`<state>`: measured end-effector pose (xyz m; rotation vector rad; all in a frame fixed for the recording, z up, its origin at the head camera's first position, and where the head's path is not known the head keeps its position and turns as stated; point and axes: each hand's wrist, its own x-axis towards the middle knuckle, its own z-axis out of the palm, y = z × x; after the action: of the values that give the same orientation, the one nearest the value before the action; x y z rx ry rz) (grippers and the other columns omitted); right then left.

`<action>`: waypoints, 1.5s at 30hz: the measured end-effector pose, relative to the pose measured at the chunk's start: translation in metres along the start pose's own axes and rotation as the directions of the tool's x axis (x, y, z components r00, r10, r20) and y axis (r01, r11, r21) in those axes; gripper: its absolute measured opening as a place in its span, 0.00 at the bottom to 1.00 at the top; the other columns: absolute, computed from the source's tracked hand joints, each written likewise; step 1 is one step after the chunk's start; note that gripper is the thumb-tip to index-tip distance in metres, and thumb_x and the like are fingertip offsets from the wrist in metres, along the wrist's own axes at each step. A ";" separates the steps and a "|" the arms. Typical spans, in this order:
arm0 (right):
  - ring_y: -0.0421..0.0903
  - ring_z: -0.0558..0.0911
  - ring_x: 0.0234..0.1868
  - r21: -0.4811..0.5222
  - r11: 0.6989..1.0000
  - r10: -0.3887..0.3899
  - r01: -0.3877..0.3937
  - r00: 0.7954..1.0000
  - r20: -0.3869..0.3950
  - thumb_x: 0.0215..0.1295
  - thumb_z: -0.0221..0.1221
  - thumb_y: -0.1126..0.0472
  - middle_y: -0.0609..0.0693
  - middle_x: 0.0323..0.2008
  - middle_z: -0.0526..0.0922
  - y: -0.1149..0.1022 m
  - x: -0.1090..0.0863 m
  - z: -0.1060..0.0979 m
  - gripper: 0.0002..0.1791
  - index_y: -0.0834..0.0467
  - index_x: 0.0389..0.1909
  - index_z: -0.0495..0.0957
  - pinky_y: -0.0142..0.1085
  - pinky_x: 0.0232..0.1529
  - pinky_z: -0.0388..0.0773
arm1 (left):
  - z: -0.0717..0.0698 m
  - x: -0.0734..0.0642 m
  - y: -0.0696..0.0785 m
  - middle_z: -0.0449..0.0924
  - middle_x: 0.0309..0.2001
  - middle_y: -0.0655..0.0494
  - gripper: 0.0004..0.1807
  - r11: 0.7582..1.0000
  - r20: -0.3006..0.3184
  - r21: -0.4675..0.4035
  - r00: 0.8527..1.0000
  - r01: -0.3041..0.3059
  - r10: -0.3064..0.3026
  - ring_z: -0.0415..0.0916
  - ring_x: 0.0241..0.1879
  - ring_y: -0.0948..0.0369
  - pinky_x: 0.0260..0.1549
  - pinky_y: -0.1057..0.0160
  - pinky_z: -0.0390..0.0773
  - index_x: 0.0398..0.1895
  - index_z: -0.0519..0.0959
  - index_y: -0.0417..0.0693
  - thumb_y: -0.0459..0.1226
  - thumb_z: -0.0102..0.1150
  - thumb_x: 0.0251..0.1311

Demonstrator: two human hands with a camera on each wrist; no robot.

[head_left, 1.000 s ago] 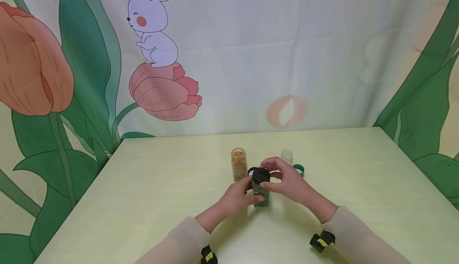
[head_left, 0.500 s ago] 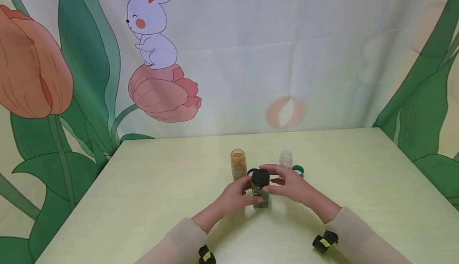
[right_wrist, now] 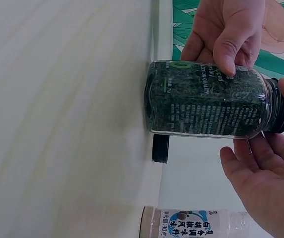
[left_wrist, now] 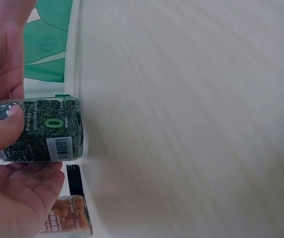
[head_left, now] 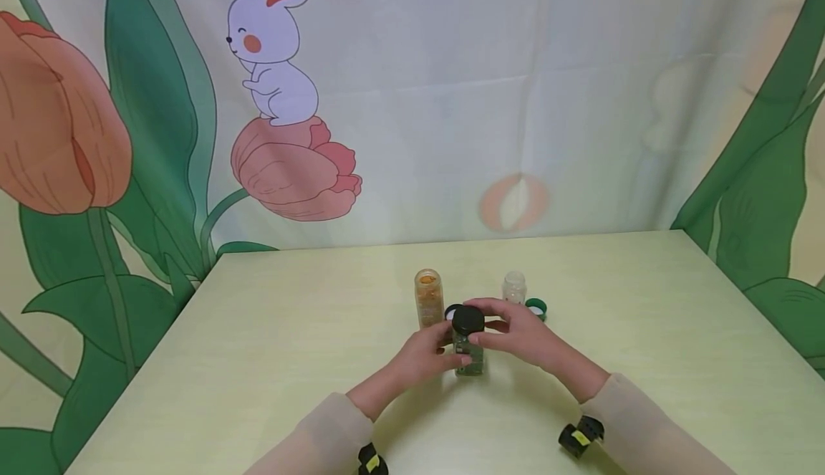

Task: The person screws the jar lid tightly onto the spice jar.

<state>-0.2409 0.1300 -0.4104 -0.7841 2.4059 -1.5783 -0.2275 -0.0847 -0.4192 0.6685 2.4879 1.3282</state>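
Observation:
A glass jar of chopped parsley (right_wrist: 201,106) with a black lid (head_left: 468,319) stands upright between my hands on the table. My left hand (head_left: 419,357) holds the jar's body, thumb across the label side in the left wrist view. My right hand (head_left: 522,333) grips the jar's top from the right, its thumb at the lid in the right wrist view and its other fingers on the far side. Behind the left hand is an uncapped jar with orange contents (head_left: 429,301). A loose dark lid (head_left: 452,310) shows partly behind the parsley jar.
Behind my right hand stands a small clear-necked bottle with a white label (right_wrist: 191,223). Beside it in the head view is a green lid (head_left: 536,308). A printed cloth with a rabbit (head_left: 277,52) hangs along the table's back edge.
The right thumb has shifted slightly at the lid and its fingers have moved a little. The left hand and the parsley jar stay in the same place on the table.

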 end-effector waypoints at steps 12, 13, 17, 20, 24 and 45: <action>0.63 0.80 0.62 -0.072 0.997 -0.025 0.025 1.000 -0.008 0.68 0.67 0.61 0.66 0.61 0.80 -0.006 0.001 -0.001 0.26 0.68 0.63 0.75 0.54 0.65 0.79 | 0.001 0.001 0.002 0.78 0.64 0.34 0.28 0.999 -0.010 0.050 1.000 -0.011 0.012 0.77 0.66 0.38 0.65 0.41 0.77 0.66 0.73 0.31 0.35 0.67 0.66; 0.63 0.80 0.62 -0.075 0.997 -0.024 0.023 1.000 -0.008 0.68 0.67 0.61 0.66 0.61 0.81 -0.007 0.001 -0.001 0.26 0.68 0.63 0.75 0.54 0.65 0.79 | 0.001 0.001 0.002 0.78 0.64 0.34 0.28 0.999 -0.010 0.050 1.000 -0.009 0.009 0.77 0.66 0.39 0.65 0.41 0.77 0.66 0.73 0.31 0.35 0.67 0.66; 0.63 0.80 0.62 -0.084 0.996 -0.020 0.019 1.000 -0.009 0.67 0.67 0.61 0.66 0.60 0.81 -0.008 0.001 -0.001 0.25 0.68 0.62 0.76 0.55 0.65 0.79 | 0.002 0.000 0.003 0.78 0.64 0.33 0.28 0.999 -0.012 0.051 1.000 -0.007 0.007 0.77 0.65 0.38 0.65 0.41 0.77 0.65 0.73 0.30 0.35 0.67 0.65; 0.62 0.80 0.61 -0.090 0.996 -0.015 0.014 1.000 -0.011 0.67 0.67 0.61 0.65 0.59 0.82 -0.009 0.002 -0.001 0.25 0.67 0.61 0.76 0.56 0.65 0.79 | 0.002 0.000 0.003 0.79 0.64 0.33 0.27 0.999 -0.015 0.052 1.000 -0.009 0.010 0.77 0.65 0.38 0.64 0.40 0.77 0.65 0.73 0.30 0.34 0.67 0.65; 0.61 0.81 0.60 -0.102 0.995 -0.001 0.000 1.000 -0.013 0.67 0.67 0.61 0.65 0.58 0.82 -0.010 0.002 -0.001 0.24 0.67 0.60 0.77 0.56 0.64 0.79 | 0.001 0.000 0.003 0.79 0.63 0.34 0.27 0.998 -0.015 0.061 1.000 -0.015 0.016 0.77 0.65 0.39 0.64 0.40 0.77 0.64 0.73 0.31 0.34 0.66 0.65; 0.59 0.83 0.58 -0.107 0.994 0.026 -0.030 0.999 -0.034 0.66 0.69 0.61 0.64 0.55 0.84 -0.012 0.003 0.000 0.24 0.67 0.58 0.77 0.53 0.63 0.81 | 0.000 0.001 0.002 0.80 0.63 0.34 0.27 0.997 -0.007 0.069 1.000 -0.023 0.023 0.78 0.64 0.40 0.63 0.40 0.78 0.65 0.73 0.31 0.34 0.67 0.65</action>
<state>-0.2391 0.1250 -0.3990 -0.7450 2.5318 -1.4722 -0.2279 -0.0825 -0.4176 0.7106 2.5504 1.2599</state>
